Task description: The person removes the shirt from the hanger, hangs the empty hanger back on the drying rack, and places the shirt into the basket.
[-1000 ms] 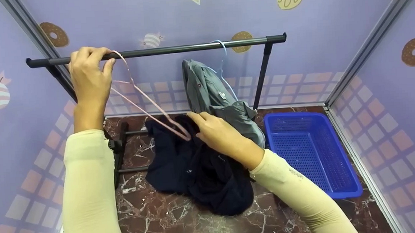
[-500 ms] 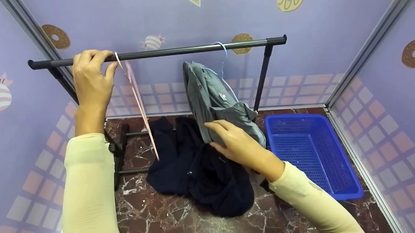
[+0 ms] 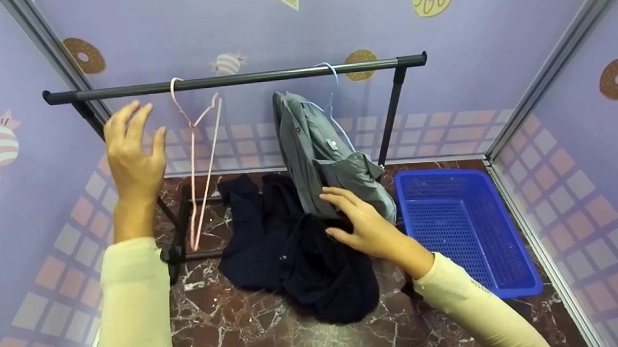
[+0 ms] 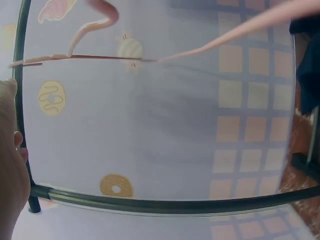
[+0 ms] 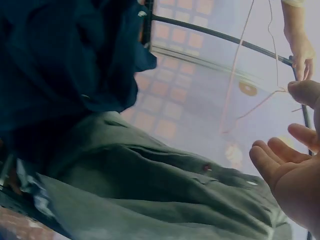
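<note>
A pink hanger [image 3: 193, 164] hangs bare from the left part of the dark rail [image 3: 260, 77]. Just left of it, my left hand [image 3: 135, 157] is below the rail, fingers spread and holding nothing. My right hand [image 3: 366, 225] hovers with loose fingers by a grey garment [image 3: 307, 141], which hangs on a light blue hanger [image 3: 335, 78]. Whether it touches the cloth I cannot tell. Beneath lies a crumpled navy garment [image 3: 255, 257] on the floor. The right wrist view shows the right palm [image 5: 295, 185] with nothing in it.
A blue plastic basket [image 3: 521, 268] stands on the marbled floor [image 3: 254, 332] at the right. The rack's black foot [image 3: 177, 256] is at the left. Patterned purple walls [image 3: 290, 40] close in the back and both sides.
My left hand has let go of the pink hanger at the rail and dropped lower. The hanger has swung round on its hook. My right hand has moved right, away from the hanger's end.
</note>
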A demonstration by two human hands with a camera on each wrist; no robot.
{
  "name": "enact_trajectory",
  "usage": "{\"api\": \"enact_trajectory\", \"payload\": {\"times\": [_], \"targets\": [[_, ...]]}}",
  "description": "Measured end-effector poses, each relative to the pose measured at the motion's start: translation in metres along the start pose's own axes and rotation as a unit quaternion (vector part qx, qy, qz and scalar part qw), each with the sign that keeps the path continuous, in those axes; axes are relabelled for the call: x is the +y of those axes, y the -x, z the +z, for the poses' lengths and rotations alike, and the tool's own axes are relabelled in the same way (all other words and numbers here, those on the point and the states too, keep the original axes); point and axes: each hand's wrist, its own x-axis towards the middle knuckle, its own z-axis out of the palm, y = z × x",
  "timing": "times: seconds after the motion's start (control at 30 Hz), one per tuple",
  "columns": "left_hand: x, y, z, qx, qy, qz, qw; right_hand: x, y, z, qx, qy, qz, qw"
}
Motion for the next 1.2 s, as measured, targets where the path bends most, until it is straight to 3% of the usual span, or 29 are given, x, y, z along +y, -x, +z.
{"api": "enact_trajectory", "payload": {"times": [0.23, 0.47, 0.7, 0.87, 1.2], "targets": [[-0.019, 0.038, -0.008, -0.022, 0.014, -0.054, 0.9982, 0.010, 0.020, 0.009, -0.019, -0.021, 0.018, 0.9994], [-0.036, 0.084, -0.004, -0.095, -0.001, -0.096, 0.9908, 0.019, 0.037, 0.020, -0.042, -0.037, 0.062, 0.9965], [-0.045, 0.126, 0.011, -0.189, -0.018, -0.156, 0.9694, 0.030, 0.056, 0.033, -0.066, -0.050, 0.077, 0.9935], [-0.049, 0.153, 0.026, -0.246, -0.025, -0.193, 0.9494, 0.038, 0.069, 0.044, -0.088, -0.053, 0.079, 0.9916], [-0.043, 0.187, 0.071, -0.352, -0.004, -0.213, 0.9113, 0.056, 0.082, 0.063, -0.136, -0.055, 0.105, 0.9835]]}}
